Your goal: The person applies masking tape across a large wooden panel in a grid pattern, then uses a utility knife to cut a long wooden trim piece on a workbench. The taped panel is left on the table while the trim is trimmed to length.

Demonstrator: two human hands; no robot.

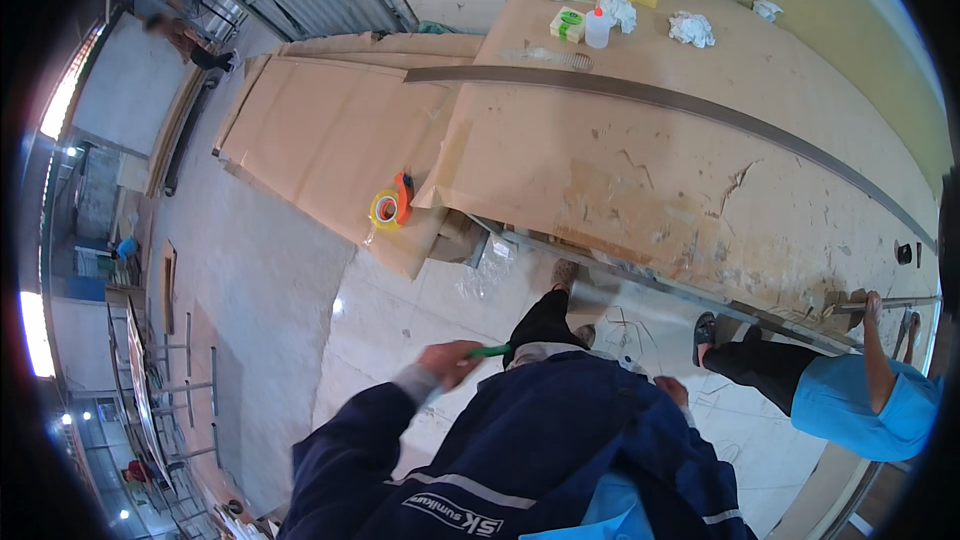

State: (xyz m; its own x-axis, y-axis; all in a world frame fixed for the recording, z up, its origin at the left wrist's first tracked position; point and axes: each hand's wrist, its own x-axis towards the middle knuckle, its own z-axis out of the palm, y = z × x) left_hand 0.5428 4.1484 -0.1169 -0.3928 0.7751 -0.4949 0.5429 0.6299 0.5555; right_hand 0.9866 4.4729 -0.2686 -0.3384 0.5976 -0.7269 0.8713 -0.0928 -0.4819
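Navy jacket [570, 420] filled lower centre; left hand [449, 364] clamped its fingers on a green stick [490, 351], right hand's [674, 392] fingers unclear. Upper right, a brown strip [640, 93] lay across the bench [520, 145], untouched by either.

Navy jacket [580, 420] with pale stripes [475, 488], white lettering [455, 514], grey cuffs [417, 383]; light-blue shirt [612, 508], black trousers [545, 325]

Even, fairly bright light covers the tabletop [640, 175], soft shadow lies beneath its near edge, openings [38, 335] well beyond its left edge glare white, the floor [395, 325] shows a small gleam, and fisheye distortion bends everything toward a black rim.
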